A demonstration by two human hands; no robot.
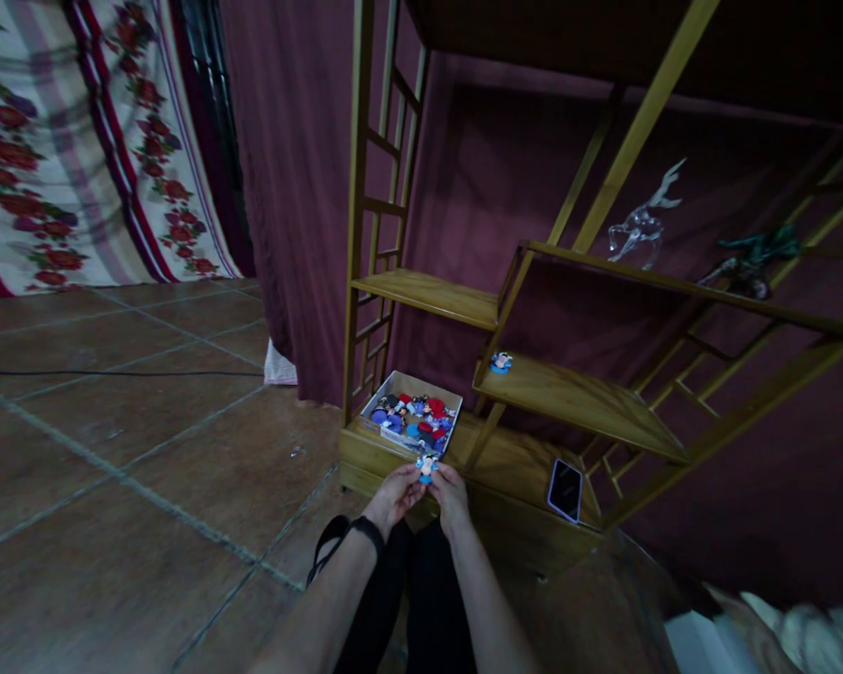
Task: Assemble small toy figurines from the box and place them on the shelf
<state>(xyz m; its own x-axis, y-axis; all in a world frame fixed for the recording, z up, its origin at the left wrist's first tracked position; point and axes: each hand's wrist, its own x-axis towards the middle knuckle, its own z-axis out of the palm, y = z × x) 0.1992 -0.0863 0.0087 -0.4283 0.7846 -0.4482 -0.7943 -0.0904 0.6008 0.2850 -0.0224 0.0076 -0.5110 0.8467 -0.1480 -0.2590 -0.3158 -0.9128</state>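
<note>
Both my hands meet in front of me, low at the centre of the head view. My left hand (395, 493) and my right hand (451, 490) pinch a small blue and white figurine (426, 465) between their fingertips. Just beyond them a white box (395, 386) filled with several small red, blue and black figurines rests on the bottom board of a wooden shelf unit (436, 297). Another small blue figurine (501, 361) stands on the middle shelf to the right.
A phone (566, 490) with a pale case lies on the bottom board at right. A clear glass deer (642, 225) and a dark green figure (750, 257) stand on the upper shelf. Maroon curtain behind, brown floor tiles at left, a floral cloth at far left.
</note>
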